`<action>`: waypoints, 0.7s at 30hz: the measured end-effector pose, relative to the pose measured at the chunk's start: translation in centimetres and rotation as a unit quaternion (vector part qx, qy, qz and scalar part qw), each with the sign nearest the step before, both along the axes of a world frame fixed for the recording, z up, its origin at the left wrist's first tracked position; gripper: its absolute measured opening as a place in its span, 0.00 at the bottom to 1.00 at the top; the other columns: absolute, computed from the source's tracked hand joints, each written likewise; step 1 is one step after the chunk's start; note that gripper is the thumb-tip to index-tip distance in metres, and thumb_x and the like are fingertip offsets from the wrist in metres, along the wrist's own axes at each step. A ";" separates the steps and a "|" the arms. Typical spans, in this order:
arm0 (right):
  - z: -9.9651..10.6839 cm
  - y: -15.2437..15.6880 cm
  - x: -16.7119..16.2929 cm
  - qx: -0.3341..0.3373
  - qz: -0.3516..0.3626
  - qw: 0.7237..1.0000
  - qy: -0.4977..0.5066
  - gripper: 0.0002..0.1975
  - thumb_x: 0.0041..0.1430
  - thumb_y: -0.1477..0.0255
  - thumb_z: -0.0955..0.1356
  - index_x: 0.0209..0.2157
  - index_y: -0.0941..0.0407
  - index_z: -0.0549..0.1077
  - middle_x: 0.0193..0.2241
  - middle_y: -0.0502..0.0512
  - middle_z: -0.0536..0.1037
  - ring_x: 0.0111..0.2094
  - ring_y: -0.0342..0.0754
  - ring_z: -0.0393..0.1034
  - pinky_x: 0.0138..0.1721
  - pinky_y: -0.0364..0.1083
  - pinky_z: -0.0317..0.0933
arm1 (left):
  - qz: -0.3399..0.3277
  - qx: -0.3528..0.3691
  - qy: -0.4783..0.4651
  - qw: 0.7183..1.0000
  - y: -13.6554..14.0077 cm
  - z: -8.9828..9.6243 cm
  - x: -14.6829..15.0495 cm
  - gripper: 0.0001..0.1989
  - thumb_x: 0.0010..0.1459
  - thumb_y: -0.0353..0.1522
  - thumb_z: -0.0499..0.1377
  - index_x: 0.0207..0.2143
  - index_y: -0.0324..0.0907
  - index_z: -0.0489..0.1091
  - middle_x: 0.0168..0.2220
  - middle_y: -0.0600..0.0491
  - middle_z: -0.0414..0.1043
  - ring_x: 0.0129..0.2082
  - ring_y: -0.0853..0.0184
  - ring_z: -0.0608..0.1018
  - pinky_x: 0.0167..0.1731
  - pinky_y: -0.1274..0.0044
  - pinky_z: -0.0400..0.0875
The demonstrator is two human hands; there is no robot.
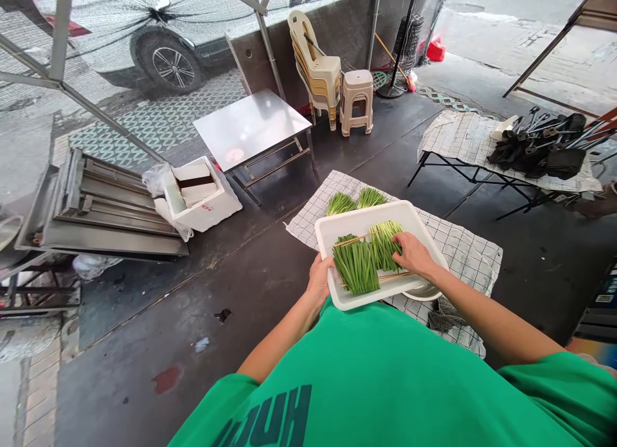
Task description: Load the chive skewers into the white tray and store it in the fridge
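Note:
A white plastic tray [324, 231] is tilted just in front of my body, above a checked cloth. My left hand [319, 281] grips its left rim, thumb over the edge. Inside lie two flat rows of skewered garlic chives: a dark green one [355, 267] on the left and a paler one [383, 244] on the right. Thin wooden sticks show at their ends. The fingers of my right hand [413, 254] are curled onto the right side of the paler row, their tips partly hidden. Two more chive bunches [341, 202] rest on the cloth beyond the tray.
Under the tray, the checked cloth [475, 257] covers a low surface, with a round white container [424, 294] and a dark rag [446, 315]. Around stand a metal table [253, 128], foam box [212, 209], stacked chairs [321, 67], stools [357, 100] and a loaded folding table [453, 135].

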State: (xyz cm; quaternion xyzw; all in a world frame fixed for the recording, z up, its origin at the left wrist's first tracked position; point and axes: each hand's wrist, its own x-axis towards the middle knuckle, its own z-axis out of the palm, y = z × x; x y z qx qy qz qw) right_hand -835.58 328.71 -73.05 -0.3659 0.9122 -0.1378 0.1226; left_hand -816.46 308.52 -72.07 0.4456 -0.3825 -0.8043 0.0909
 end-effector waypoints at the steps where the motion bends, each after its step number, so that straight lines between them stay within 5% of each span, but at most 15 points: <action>1: 0.0 0.1 0.1 0.002 -0.001 1.000 0.001 0.16 0.51 0.75 0.65 0.44 0.58 0.70 0.39 0.60 0.73 0.37 0.52 0.66 0.30 0.45 0.55 | -0.002 -0.002 -0.003 1.000 0.0 0.0 0.0 0.22 0.35 0.29 0.58 0.39 0.43 0.66 0.22 0.61 0.57 0.18 0.73 0.61 0.19 0.78 0.54; 12: -0.5 1.7 0.3 -0.007 0.017 1.000 0.018 0.06 0.56 0.76 0.63 0.35 0.57 0.71 0.36 0.57 0.70 0.29 0.47 0.62 0.29 0.45 0.53 | -0.001 -0.013 -0.003 1.000 0.4 0.0 0.2 0.22 0.35 0.30 0.58 0.38 0.42 0.67 0.23 0.60 0.57 0.18 0.73 0.61 0.18 0.78 0.54; 21: -0.6 2.2 0.6 0.009 0.036 0.999 0.030 0.09 0.60 0.77 0.63 0.37 0.56 0.75 0.43 0.60 0.73 0.39 0.50 0.68 0.30 0.45 0.56 | 0.001 0.007 -0.010 1.000 0.7 0.1 0.4 0.21 0.35 0.29 0.57 0.37 0.43 0.65 0.23 0.60 0.56 0.18 0.72 0.62 0.19 0.77 0.56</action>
